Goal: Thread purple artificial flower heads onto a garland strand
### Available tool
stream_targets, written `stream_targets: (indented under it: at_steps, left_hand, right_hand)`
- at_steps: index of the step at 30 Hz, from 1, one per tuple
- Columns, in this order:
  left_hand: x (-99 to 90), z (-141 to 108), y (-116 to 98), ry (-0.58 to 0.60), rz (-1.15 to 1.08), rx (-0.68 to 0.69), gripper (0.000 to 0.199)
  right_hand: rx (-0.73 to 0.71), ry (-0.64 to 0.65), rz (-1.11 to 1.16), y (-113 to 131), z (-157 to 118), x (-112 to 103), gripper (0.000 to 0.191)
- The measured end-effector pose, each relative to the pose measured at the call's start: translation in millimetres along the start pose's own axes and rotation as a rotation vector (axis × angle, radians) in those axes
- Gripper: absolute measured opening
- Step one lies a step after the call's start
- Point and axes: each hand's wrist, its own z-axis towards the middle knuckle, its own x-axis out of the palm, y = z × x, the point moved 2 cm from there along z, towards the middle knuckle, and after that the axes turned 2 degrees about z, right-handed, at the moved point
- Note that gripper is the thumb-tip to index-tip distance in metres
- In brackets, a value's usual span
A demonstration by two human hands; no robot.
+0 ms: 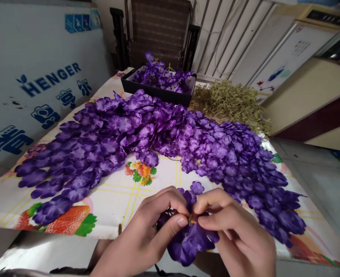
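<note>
Close to the table's front edge, both hands meet over a purple petal cluster (189,244). My left hand (155,227) is closed, thumb and forefinger pinched at the cluster's middle. From the other side, my right hand (233,227) pinches the same cluster with its thumb and forefinger. A small orange-yellow bit shows between the fingertips; its details are too small to tell. Purple petals stick out above and below the fingers. Just beyond the hands lies a single small purple flower (197,187).
Purple flower strands (124,125) arch across the patterned tablecloth (112,207). Behind them are a black box (158,92) of purple flowers and a dry greenish bunch (230,100). A chair (160,34) stands beyond, with a white printed appliance (43,50) on the left.
</note>
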Motion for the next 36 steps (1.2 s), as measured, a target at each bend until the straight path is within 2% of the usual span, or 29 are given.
stream_targets:
  at_steps: [2, 8, 14, 20, 23, 26, 32, 36]
  left_hand:
    - [0.2, -2.2, -0.1, 0.006, -0.015, 0.024, 0.007]
    - [0.2, -5.1, -1.7, 0.004, -0.020, 0.057, 0.006]
    - [0.7, -7.5, -6.0, -0.010, -0.021, 0.068, 0.006]
    - [1.6, -9.8, -5.3, -0.014, -0.033, 0.095, 0.006]
    - [1.5, -9.7, -4.9, -0.015, -0.017, 0.113, 0.007]
    - [1.8, -8.2, -5.3, -0.019, 0.001, 0.148, 0.007]
    - [2.4, -4.8, -3.5, -0.005, 0.047, 0.150, 0.009]
    - [1.2, -8.1, -3.1, 0.002, 0.053, 0.114, 0.009]
  right_hand:
    - [-0.030, -0.024, -0.060, 4.8, -2.7, 2.2, 0.032]
    - [-0.040, 0.019, -0.202, 14.0, -9.6, 4.3, 0.035]
    - [-0.023, 0.003, -0.165, 9.9, -15.9, 3.4, 0.039]
    - [0.080, 0.016, -0.126, 1.5, -13.0, -3.5, 0.019]
    - [0.130, 0.014, -0.157, -1.4, -9.1, -7.3, 0.017]
    - [0.084, 0.030, -0.182, -1.3, -6.6, -9.6, 0.021]
    - [-0.106, 0.027, -0.234, 5.7, -10.7, -6.5, 0.025]
    - [-0.097, 0.098, -0.201, 6.9, -11.0, 2.6, 0.027]
